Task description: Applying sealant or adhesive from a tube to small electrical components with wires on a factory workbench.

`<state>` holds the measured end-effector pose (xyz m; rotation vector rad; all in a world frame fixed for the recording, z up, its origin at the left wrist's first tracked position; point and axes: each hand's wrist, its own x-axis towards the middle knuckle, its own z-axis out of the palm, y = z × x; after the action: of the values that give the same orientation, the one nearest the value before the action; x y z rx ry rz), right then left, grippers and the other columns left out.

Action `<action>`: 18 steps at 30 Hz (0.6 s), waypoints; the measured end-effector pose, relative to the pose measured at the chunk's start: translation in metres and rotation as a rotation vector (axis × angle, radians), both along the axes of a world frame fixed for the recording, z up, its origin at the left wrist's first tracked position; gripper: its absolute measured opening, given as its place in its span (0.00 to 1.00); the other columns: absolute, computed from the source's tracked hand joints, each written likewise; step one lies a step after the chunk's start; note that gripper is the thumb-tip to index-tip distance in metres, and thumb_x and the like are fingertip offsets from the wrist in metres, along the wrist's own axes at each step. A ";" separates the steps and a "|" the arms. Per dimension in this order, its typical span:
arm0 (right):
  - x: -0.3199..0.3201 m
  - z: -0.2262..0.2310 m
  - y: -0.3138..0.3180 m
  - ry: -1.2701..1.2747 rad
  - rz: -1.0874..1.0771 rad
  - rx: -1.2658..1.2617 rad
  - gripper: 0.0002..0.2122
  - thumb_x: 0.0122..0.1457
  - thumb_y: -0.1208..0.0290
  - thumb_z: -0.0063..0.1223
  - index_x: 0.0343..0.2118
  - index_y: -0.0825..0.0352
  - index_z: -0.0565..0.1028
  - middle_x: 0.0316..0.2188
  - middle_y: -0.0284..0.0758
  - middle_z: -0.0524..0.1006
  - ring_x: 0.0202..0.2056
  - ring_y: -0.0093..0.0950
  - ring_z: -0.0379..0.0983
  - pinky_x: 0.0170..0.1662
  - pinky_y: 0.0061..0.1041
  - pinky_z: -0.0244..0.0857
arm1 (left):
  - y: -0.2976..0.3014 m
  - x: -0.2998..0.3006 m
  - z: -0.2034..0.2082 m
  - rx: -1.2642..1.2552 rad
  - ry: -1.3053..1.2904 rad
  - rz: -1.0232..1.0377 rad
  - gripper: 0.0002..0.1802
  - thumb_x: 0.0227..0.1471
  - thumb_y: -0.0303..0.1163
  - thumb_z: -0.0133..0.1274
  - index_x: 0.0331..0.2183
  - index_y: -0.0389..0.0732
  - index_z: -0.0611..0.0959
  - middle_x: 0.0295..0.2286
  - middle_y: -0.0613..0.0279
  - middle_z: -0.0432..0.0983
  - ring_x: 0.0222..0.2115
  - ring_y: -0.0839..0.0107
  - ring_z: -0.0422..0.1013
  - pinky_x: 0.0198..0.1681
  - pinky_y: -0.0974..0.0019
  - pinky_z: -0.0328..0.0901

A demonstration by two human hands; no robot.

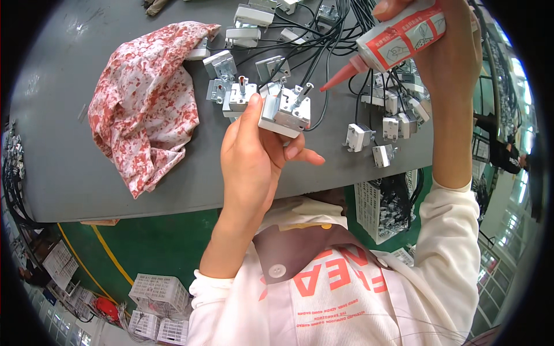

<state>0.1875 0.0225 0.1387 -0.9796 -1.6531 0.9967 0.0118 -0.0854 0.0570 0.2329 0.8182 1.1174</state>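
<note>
My left hand [252, 155] pinches a small white-and-metal switch-like unit [293, 112], a short metal shaft sticking up from it and a black cable running off behind. Raised at the upper right, my right hand [447, 49] is wrapped round a squeeze bottle [401, 37] with a red and white label. Its tapered red nozzle [340, 75] tilts down to the left, its tip a little apart from the shaft. Just left of the held unit, a similar unit [242, 95] stands by my thumb. Part of my right hand's fingers lies beyond the top edge.
A crumpled red-and-white cloth [147, 104] lies on the grey table [57, 150]. Several like units [359, 138] and bundled black cables [340, 29] spread across the far side and right. White crates [158, 288] stand on the green floor; another crate [369, 216] holds parts under the table edge.
</note>
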 end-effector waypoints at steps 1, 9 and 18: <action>0.000 -0.001 0.002 -0.006 0.004 0.003 0.23 0.62 0.55 0.34 0.19 0.68 0.70 0.14 0.37 0.72 0.17 0.28 0.74 0.23 0.23 0.70 | 0.001 0.000 0.000 0.004 -0.002 -0.003 0.22 0.59 0.41 0.32 0.30 0.31 0.72 0.23 0.55 0.70 0.16 0.73 0.60 0.22 0.58 0.71; -0.003 -0.003 0.005 -0.047 0.034 0.028 0.23 0.62 0.55 0.35 0.19 0.69 0.71 0.14 0.38 0.73 0.18 0.28 0.74 0.23 0.23 0.70 | 0.002 0.000 0.000 -0.011 -0.012 -0.014 0.23 0.59 0.42 0.33 0.29 0.31 0.72 0.23 0.55 0.70 0.16 0.74 0.59 0.21 0.59 0.70; -0.005 -0.002 0.005 -0.090 0.056 0.062 0.23 0.61 0.55 0.36 0.19 0.70 0.72 0.14 0.38 0.73 0.18 0.28 0.74 0.23 0.24 0.70 | 0.002 0.001 -0.001 -0.032 -0.020 -0.008 0.23 0.58 0.43 0.34 0.28 0.31 0.72 0.21 0.56 0.69 0.15 0.75 0.58 0.20 0.59 0.70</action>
<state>0.1822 0.0275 0.1367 -0.9533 -1.7845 0.9441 0.0133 -0.0833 0.0563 0.1982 0.8157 1.0965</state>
